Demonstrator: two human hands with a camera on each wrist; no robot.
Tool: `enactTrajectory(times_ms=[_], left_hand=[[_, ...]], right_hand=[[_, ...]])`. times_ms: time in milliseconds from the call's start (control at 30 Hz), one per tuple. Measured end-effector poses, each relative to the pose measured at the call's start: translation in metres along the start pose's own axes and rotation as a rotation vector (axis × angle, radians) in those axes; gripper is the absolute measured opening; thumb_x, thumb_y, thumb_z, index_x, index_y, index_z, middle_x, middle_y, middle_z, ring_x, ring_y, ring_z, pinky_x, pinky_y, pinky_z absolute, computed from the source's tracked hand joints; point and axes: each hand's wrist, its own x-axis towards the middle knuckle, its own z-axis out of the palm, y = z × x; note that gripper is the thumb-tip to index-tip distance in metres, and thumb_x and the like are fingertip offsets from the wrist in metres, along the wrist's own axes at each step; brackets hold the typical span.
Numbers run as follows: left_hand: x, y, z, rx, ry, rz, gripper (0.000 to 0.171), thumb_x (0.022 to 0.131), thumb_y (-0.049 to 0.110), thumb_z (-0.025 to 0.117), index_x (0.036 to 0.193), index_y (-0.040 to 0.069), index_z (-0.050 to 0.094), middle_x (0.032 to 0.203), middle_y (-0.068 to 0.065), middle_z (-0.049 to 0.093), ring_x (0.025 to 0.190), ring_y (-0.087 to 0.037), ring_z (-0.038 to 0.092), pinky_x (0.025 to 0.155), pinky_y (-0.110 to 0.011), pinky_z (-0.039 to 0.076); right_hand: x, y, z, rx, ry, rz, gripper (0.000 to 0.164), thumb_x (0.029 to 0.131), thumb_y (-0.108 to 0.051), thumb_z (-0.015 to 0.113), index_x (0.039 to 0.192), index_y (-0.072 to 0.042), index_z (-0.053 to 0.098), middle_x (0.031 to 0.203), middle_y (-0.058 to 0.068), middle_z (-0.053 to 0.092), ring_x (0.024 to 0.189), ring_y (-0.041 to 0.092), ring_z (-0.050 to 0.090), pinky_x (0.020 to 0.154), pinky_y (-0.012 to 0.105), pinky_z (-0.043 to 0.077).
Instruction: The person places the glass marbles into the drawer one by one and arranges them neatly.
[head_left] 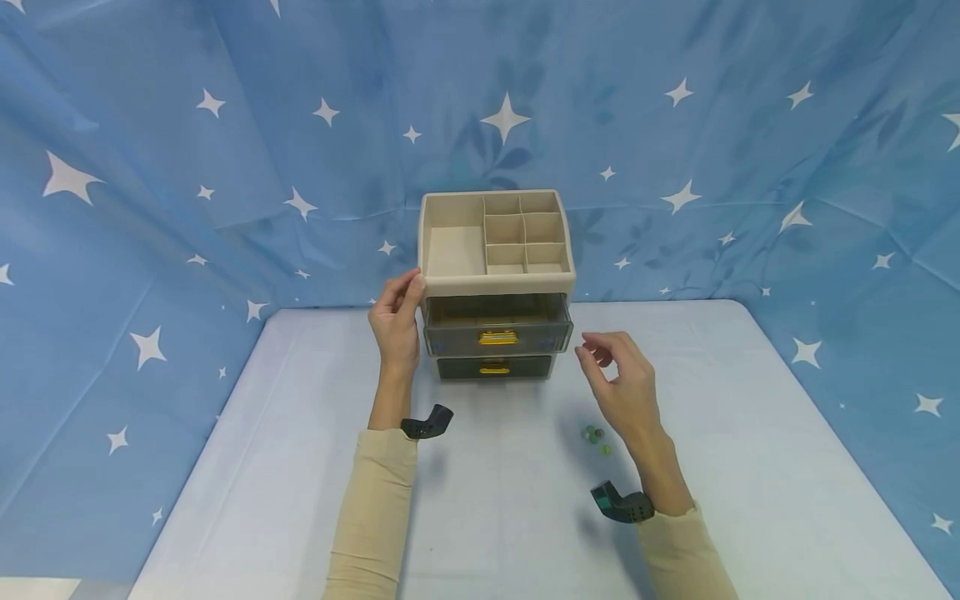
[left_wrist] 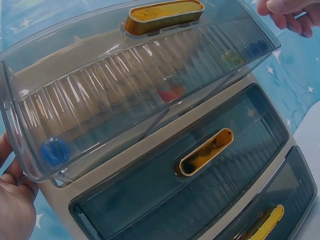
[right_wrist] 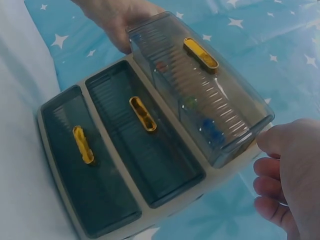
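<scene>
At left, touches box [head_left: 498, 285] with left hand [head_left: 397, 323], fingers bent, cannot tell whether gripping; at centre, on the far counter [head_left: 315, 433], has top drawer [head_left: 457, 340] pulled out with balls [left_wrist: 55, 151] inside; has loose balls [head_left: 594, 437] nearer and right; just right of drawer, holds right hand [head_left: 622, 383], fingers loosely curved

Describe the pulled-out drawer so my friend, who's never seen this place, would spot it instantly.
Start with the cream cabinet on the white table, before the starry blue backdrop. Its front has three smoky see-through drawers with gold handles; you want the top drawer. It alone sticks out, with small colourful pieces inside, while the two below are shut.
</scene>
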Motion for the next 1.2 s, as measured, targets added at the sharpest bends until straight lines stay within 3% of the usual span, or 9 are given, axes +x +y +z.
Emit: enactTrajectory(times_ms=[367,633,733,1000,1200], left_hand=[[0.0,-0.001,-0.001,-0.018,-0.014,0.012,0.013,0.092,0.013,0.071,0.101,0.02,0.078,0.093,0.005,0.07,0.082,-0.009,0.062,0.075,-0.021,0.05],[0.0,-0.002,-0.001,-0.018,-0.015,0.011,0.014,0.093,0.011,0.07,0.1,0.021,0.078,0.094,0.006,0.071,0.081,-0.008,0.062,0.074,-0.021,0.05],[0.0,-0.002,-0.001,-0.022,-0.014,0.008,0.011,0.092,0.015,0.073,0.101,0.019,0.078,0.094,0.005,0.07,0.08,-0.008,0.061,0.074,-0.022,0.049],[0.001,-0.004,-0.001,-0.01,0.003,0.009,0.011,0.091,0.016,0.073,0.099,0.02,0.079,0.092,0.005,0.071,0.079,-0.008,0.06,0.073,-0.021,0.049],[0.0,-0.003,-0.001,-0.012,-0.001,0.011,0.012,0.092,0.014,0.072,0.1,0.02,0.078,0.092,0.005,0.07,0.08,-0.008,0.061,0.074,-0.021,0.05]], right_hand=[[-0.01,0.011,0.001,-0.028,-0.015,0.033,0.023,0.088,-0.001,0.074,0.111,0.0,0.069,0.093,0.011,0.07,0.079,0.02,0.06,0.071,0.012,0.044],[-0.014,0.017,0.002,-0.044,-0.083,0.096,0.02,0.089,-0.005,0.074,0.107,-0.001,0.07,0.093,0.01,0.069,0.079,0.021,0.06,0.068,0.005,0.037],[-0.015,0.019,0.001,-0.064,-0.126,0.118,0.019,0.089,-0.008,0.075,0.107,-0.002,0.07,0.094,0.009,0.069,0.08,0.021,0.06,0.067,0.01,0.041],[-0.017,0.027,-0.001,-0.094,-0.237,0.116,0.019,0.089,-0.009,0.075,0.106,-0.003,0.068,0.094,0.007,0.068,0.08,0.019,0.061,0.069,0.04,0.055],[-0.019,0.032,-0.001,-0.109,-0.306,0.154,0.019,0.09,-0.012,0.074,0.107,-0.005,0.069,0.095,0.006,0.068,0.082,0.018,0.06,0.07,0.038,0.054]])
